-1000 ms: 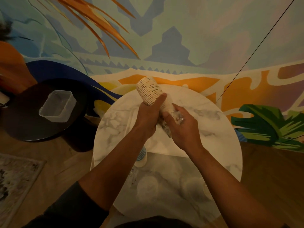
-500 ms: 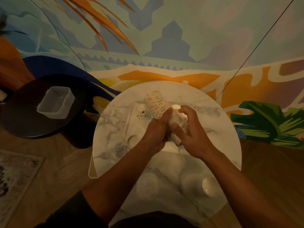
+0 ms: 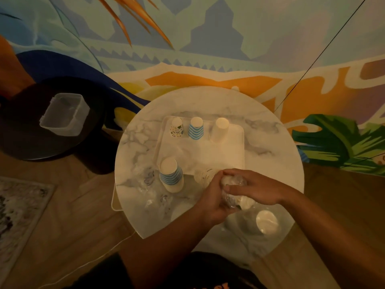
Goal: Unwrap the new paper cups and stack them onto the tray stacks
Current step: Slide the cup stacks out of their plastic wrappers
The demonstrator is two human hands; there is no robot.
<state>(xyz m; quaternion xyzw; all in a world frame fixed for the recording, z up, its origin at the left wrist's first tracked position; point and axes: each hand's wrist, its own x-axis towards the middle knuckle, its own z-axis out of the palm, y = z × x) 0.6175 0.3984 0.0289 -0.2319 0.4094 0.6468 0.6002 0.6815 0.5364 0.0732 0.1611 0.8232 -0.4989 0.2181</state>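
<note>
left hand [image 3: 212, 197] curled around a wrapped stack of cups [image 3: 235, 192], holding it from the near left side. right hand [image 3: 256, 189] laid over the top of the same stack, fingers [image 3: 231, 185] bent down onto the shiny clear wrap [image 3: 231, 200]. both hands holding the stack tight, low over the near part of the round marble desk [image 3: 135, 142]. one end of the stack poking out past the left hand, with small dark marks on pale paper, blurry. hard to tell how much wrap is still on.

just left of the hands, a blue striped stack of cups [image 3: 171, 176] standing upside down on the desk, by the near left corner of the tray [image 3: 233, 149]. some crumpled clear plastic [image 3: 152, 197] lying on the desk near that stack. near the right arm, a plain white cup [image 3: 266, 222] close to the near edge of the desk, looking blurry under something clear.

farther back, the pale tray flat on the desk. along its far side, three upside-down stacks in a row: a dotted stack [image 3: 176, 127] on the left, a blue zigzag stack [image 3: 195, 128] in the middle, a plain white stack [image 3: 220, 130] on the right. all three apart from each other.

off to the left, a dark round side table [image 3: 25, 138] with a clear plastic box [image 3: 64, 114] on it. wood floor [image 3: 68, 215] below, with a pale rug [image 3: 18, 215] at the left edge. behind the desk, a painted wall [image 3: 208, 38] with leaves and bright shapes.
</note>
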